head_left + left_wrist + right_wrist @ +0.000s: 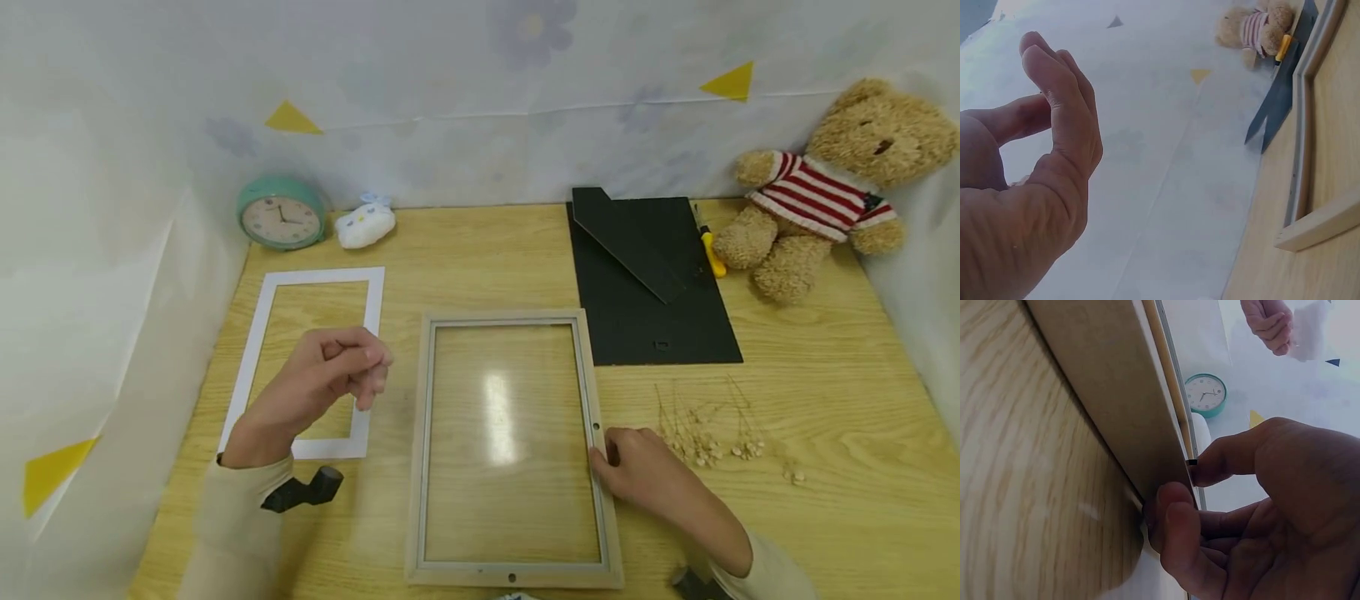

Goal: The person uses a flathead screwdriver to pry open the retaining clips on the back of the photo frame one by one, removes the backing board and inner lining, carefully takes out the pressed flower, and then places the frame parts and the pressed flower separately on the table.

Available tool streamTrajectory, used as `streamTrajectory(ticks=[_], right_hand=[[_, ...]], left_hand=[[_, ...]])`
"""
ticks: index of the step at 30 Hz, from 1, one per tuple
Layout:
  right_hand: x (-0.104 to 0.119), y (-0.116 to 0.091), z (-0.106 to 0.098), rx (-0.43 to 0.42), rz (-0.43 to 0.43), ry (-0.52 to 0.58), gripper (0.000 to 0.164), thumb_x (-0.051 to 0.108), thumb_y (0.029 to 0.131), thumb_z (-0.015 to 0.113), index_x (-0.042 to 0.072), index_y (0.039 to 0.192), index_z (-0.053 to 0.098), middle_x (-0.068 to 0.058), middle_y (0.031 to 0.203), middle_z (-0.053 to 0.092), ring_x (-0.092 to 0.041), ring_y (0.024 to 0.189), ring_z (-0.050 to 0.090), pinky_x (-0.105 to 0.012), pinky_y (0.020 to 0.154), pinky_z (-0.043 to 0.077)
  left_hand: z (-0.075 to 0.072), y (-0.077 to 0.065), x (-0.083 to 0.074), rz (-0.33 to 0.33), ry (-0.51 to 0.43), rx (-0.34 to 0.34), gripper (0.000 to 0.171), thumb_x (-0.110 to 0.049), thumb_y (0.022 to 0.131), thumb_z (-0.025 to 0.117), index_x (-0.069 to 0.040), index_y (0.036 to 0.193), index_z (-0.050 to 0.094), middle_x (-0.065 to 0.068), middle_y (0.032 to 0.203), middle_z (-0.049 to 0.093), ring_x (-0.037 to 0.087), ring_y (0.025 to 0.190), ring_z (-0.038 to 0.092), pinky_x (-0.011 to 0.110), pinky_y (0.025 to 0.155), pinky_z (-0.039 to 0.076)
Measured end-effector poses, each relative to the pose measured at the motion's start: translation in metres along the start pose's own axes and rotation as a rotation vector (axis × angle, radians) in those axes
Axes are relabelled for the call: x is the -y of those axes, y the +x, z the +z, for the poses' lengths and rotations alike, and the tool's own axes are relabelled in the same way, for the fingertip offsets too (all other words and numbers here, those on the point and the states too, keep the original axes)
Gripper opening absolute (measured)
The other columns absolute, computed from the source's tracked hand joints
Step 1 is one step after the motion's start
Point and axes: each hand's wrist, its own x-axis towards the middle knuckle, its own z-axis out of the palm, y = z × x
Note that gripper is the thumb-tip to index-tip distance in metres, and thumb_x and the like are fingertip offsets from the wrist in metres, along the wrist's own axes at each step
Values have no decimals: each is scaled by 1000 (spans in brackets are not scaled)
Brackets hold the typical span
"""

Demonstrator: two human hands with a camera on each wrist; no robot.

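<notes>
A light wooden picture frame [607, 525] lies in the middle of the table. At its right side my right hand [648, 479] grips the edge, thumb on top and fingers [1182, 537] at the outer side. My left hand [322, 379] is raised left of the frame, above a white paper mat [255, 358], with thumb and fingers pinched together. A thin translucent sheet [1310, 331] shows as a pale patch by the left fingertips in the right wrist view; most of it hardly shows in the head view.
A black backing board [652, 333] with its stand lies behind the frame, next to a yellow-handled tool [712, 254]. Dried flowers [705, 446] lie at right. At the back are a green clock [281, 212], a white plush [365, 225] and a teddy bear [825, 192].
</notes>
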Motion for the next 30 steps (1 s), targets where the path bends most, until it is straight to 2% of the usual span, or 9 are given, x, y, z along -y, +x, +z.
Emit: streamTrajectory(ticks=[4, 8, 13, 16, 22, 26, 30], right_hand=[[1, -3, 1, 14, 15, 17, 38, 12, 92, 63, 15, 59, 44, 8, 50, 36, -4, 44, 28, -22, 43, 27], [1, -6, 2, 21, 16, 19, 39, 12, 92, 63, 16, 59, 44, 9, 50, 35, -4, 44, 28, -21, 43, 27], [2, -8, 4, 19, 13, 18, 38, 13, 92, 64, 16, 59, 45, 9, 49, 35, -3, 43, 27, -21, 43, 26], [2, -9, 4, 21, 13, 25, 39, 12, 92, 64, 16, 59, 45, 9, 49, 35, -3, 43, 27, -21, 42, 25], [2, -10, 5, 23, 12, 27, 39, 12, 93, 64, 16, 59, 45, 9, 49, 34, -3, 42, 26, -21, 42, 26], [2, -11, 5, 23, 14, 23, 39, 13, 93, 64, 16, 59, 45, 9, 49, 34, -3, 43, 26, -21, 43, 26], [2, -11, 4, 18, 16, 21, 40, 13, 94, 63, 16, 59, 45, 9, 49, 33, -3, 43, 25, -21, 42, 26]], left_hand=[[-7, 6, -4, 50, -105, -66, 25, 1, 104, 45, 4, 101, 69, 5, 83, 71, 12, 63, 65, 23, 61, 55], [-9, 19, 5, 53, -195, -174, 27, -1, 105, 46, -1, 99, 72, 5, 85, 73, 11, 70, 68, 22, 67, 57], [-1, 41, 22, -7, -295, -302, 22, -3, 103, 51, -3, 97, 72, 8, 88, 75, 15, 78, 73, 24, 73, 58], [7, 57, 32, -52, -338, -361, 16, -3, 103, 53, 2, 101, 68, 10, 90, 75, 18, 82, 74, 26, 77, 58], [17, 82, 52, -92, -415, -447, 13, -2, 102, 54, 3, 103, 66, 12, 94, 75, 21, 89, 75, 28, 84, 56], [21, 90, 61, -94, -491, -490, 12, 0, 102, 53, 5, 101, 64, 15, 95, 75, 23, 91, 74, 28, 85, 56], [24, 97, 69, -92, -528, -515, 14, 1, 103, 51, 6, 103, 63, 17, 97, 74, 25, 94, 74, 29, 87, 55]])
